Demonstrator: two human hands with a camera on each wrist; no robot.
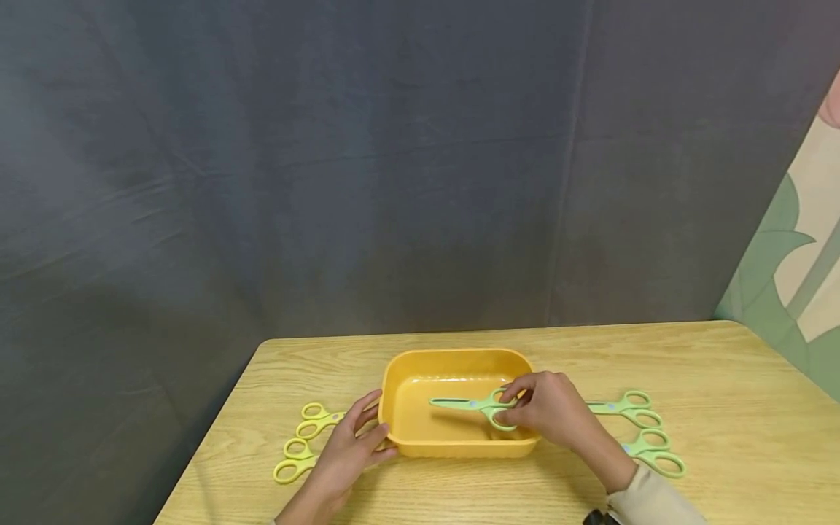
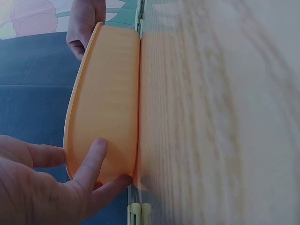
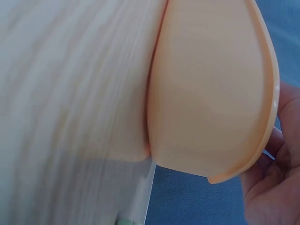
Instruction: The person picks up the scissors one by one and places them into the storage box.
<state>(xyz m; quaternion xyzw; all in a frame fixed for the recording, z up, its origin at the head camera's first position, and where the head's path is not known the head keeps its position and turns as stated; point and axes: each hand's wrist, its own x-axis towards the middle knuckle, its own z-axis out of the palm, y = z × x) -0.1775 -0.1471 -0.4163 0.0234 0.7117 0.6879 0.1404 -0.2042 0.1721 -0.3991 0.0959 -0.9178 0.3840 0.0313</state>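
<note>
A yellow rectangular bin (image 1: 459, 449) stands on the wooden table. At its left end my left hand (image 1: 348, 453) rests with fairly straight, spread fingers touching the corner; the left wrist view shows the fingers on the bin's outer wall (image 2: 105, 93). My right hand (image 1: 554, 410) pinches green-handled scissors (image 1: 482, 405) by the finger loops, above the right part of the bin, blades pointing left. In the right wrist view the bin's wall (image 3: 211, 84) hides the scissors, and only part of the right hand (image 3: 276, 173) shows beside the rim.
Two yellow scissors, upper (image 1: 311, 429) and lower (image 1: 289, 467), lie left of the bin, partly behind the left hand. Two green scissors, upper (image 1: 633, 408) and lower (image 1: 656, 452), lie to the right. A dark curtain (image 1: 420, 168) hangs behind the table (image 1: 735, 408).
</note>
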